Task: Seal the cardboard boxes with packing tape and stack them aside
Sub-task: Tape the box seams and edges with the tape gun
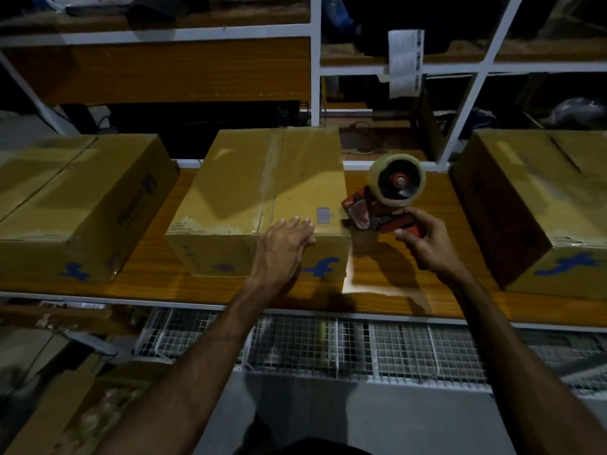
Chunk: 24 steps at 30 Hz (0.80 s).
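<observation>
Cardboard box (262, 192) under flat, spread left hand (284, 239), right hand (423, 239) gripping tape dispenser (387, 198)

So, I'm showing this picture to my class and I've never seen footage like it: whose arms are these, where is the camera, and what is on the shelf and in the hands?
There is one picture, from a camera worn on a person's head, looking down at their own bare arms. The left hand lies flat on the near top edge of the middle cardboard box. The right hand grips a red tape dispenser beside that box. Two more boxes, the left box and the right box, stand on the same wooden shelf.
</observation>
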Motion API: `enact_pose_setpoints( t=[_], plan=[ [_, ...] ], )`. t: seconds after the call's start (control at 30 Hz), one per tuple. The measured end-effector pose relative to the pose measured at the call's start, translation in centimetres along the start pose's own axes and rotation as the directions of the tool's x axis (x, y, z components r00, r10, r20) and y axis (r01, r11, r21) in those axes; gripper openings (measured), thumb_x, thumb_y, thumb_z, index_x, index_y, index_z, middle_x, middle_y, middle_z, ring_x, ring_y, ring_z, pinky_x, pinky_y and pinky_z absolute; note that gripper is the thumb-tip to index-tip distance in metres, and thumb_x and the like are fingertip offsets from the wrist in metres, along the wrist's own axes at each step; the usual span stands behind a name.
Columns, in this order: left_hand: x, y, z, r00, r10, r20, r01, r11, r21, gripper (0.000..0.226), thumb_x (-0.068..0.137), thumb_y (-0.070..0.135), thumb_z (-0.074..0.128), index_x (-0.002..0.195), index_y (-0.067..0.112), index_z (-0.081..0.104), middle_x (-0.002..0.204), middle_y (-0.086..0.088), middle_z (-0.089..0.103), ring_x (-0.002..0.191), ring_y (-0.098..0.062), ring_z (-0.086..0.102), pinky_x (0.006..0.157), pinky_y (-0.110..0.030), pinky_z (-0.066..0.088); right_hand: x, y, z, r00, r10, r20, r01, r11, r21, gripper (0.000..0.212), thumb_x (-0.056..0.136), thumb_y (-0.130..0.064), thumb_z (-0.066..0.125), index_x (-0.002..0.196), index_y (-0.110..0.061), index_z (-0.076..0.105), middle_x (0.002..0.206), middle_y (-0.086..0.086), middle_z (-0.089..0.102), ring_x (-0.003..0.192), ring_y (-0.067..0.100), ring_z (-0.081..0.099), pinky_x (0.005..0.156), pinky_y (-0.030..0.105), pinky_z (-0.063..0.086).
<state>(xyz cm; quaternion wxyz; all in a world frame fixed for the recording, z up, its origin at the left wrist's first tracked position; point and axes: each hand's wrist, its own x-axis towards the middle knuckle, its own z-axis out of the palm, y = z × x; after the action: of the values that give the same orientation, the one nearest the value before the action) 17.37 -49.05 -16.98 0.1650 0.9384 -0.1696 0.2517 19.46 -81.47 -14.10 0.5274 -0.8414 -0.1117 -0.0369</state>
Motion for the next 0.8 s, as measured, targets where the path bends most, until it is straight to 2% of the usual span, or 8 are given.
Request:
enact_pose_setpoints(
  t=[0.07, 0.13, 0.2, 0.3, 0.4, 0.5, 0.67, 0.8],
  plan=[
    [-0.1, -0.4, 0.1, 1.0, -0.002, -0.005, 0.002, 1.0, -0.005, 0.028, 0.098, 0.015, 0.071, 0.125, 0.013, 0.074, 0.132, -0.009, 0.07, 0.126, -0.028, 0.066, 0.112, -0.049, 0.049, -0.8, 1.3, -2.5, 0.999, 0.017, -0.028, -0.018, 0.999, -0.042, 0.039, 0.097, -0.003, 0.071, 0.134, -0.016, 0.064, 0.123, -0.011, 0.069, 0.108, -0.007, 0.066, 0.092, 0.026, 0.055],
    [-0.1, -0.6, 0.2, 1.0, 0.001, -0.001, -0.001, 1.0, -0.013, 0.028, 0.098, 0.014, 0.071, 0.125, 0.013, 0.073, 0.132, -0.009, 0.07, 0.126, -0.029, 0.066, 0.112, -0.049, 0.048, -1.8, 2.4, -4.6, 0.999, 0.014, -0.029, -0.017, 0.994, -0.103, 0.037, 0.097, 0.0, 0.071, 0.132, -0.01, 0.065, 0.119, -0.009, 0.07, 0.099, -0.01, 0.067, 0.088, 0.024, 0.058],
    [-0.1, -0.8, 0.1, 1.0, 0.016, 0.01, -0.016, 1.0, -0.016, 0.026, 0.097, 0.014, 0.07, 0.123, 0.012, 0.074, 0.132, -0.01, 0.07, 0.126, -0.029, 0.066, 0.112, -0.05, 0.048, -2.4, 2.8, -5.4, 1.0, 0.008, -0.018, -0.01, 0.989, -0.146, 0.035, 0.096, 0.001, 0.072, 0.13, -0.008, 0.067, 0.12, -0.005, 0.072, 0.104, -0.007, 0.068, 0.092, 0.027, 0.059],
    [-0.1, -1.0, -0.1, 0.999, 0.044, 0.009, -0.044, 0.999, -0.003, 0.025, 0.096, 0.012, 0.072, 0.121, 0.012, 0.075, 0.131, -0.01, 0.07, 0.125, -0.03, 0.067, 0.11, -0.051, 0.05, -2.7, 2.5, -5.6, 0.997, -0.075, 0.022, 0.078, 0.972, -0.222, 0.038, 0.097, -0.005, 0.072, 0.131, -0.021, 0.065, 0.127, 0.0, 0.071, 0.122, 0.012, 0.066, 0.104, 0.042, 0.056],
    [-0.1, -1.3, -0.2, 0.997, 0.072, -0.007, -0.072, 0.997, 0.011, 0.03, 0.093, 0.009, 0.076, 0.123, 0.01, 0.074, 0.13, -0.011, 0.071, 0.122, -0.031, 0.068, 0.108, -0.052, 0.051, -2.9, 1.8, -5.8, 0.98, -0.184, 0.07, 0.197, 0.918, -0.343, 0.037, 0.101, -0.025, 0.067, 0.138, -0.022, 0.063, 0.128, 0.003, 0.067, 0.12, 0.024, 0.064, 0.099, 0.053, 0.056],
    [0.0, -1.3, -0.1, 0.996, 0.085, -0.013, -0.085, 0.996, 0.025, 0.035, 0.089, 0.007, 0.079, 0.124, 0.009, 0.073, 0.128, -0.013, 0.071, 0.12, -0.033, 0.069, 0.107, -0.053, 0.049, -3.1, 1.0, -6.3, 0.977, -0.191, 0.101, 0.215, 0.89, -0.401, 0.05, 0.101, -0.045, 0.057, 0.144, -0.022, 0.06, 0.131, 0.002, 0.064, 0.121, 0.025, 0.063, 0.095, 0.055, 0.056],
    [-0.1, -2.1, 0.0, 0.996, 0.085, -0.025, -0.084, 0.996, 0.027, 0.041, 0.086, 0.003, 0.081, 0.125, 0.008, 0.071, 0.127, -0.013, 0.071, 0.12, -0.034, 0.069, 0.107, -0.054, 0.048, -4.2, 1.6, -7.6, 0.976, -0.179, 0.122, 0.216, 0.834, -0.508, 0.044, 0.1, -0.028, 0.063, 0.144, -0.031, 0.058, 0.123, -0.003, 0.063, 0.112, 0.024, 0.065, 0.084, 0.055, 0.059],
    [-0.4, -2.0, 0.2, 0.996, 0.078, -0.032, -0.078, 0.997, 0.004, 0.036, 0.092, 0.007, 0.073, 0.129, 0.006, 0.069, 0.13, -0.014, 0.069, 0.124, -0.033, 0.067, 0.11, -0.055, 0.048, -4.5, 1.8, -6.6, 0.973, -0.188, 0.131, 0.228, 0.744, -0.629, 0.046, 0.102, -0.032, 0.063, 0.147, -0.031, 0.057, 0.12, 0.0, 0.062, 0.102, 0.027, 0.067, 0.066, 0.044, 0.057]
  ],
)
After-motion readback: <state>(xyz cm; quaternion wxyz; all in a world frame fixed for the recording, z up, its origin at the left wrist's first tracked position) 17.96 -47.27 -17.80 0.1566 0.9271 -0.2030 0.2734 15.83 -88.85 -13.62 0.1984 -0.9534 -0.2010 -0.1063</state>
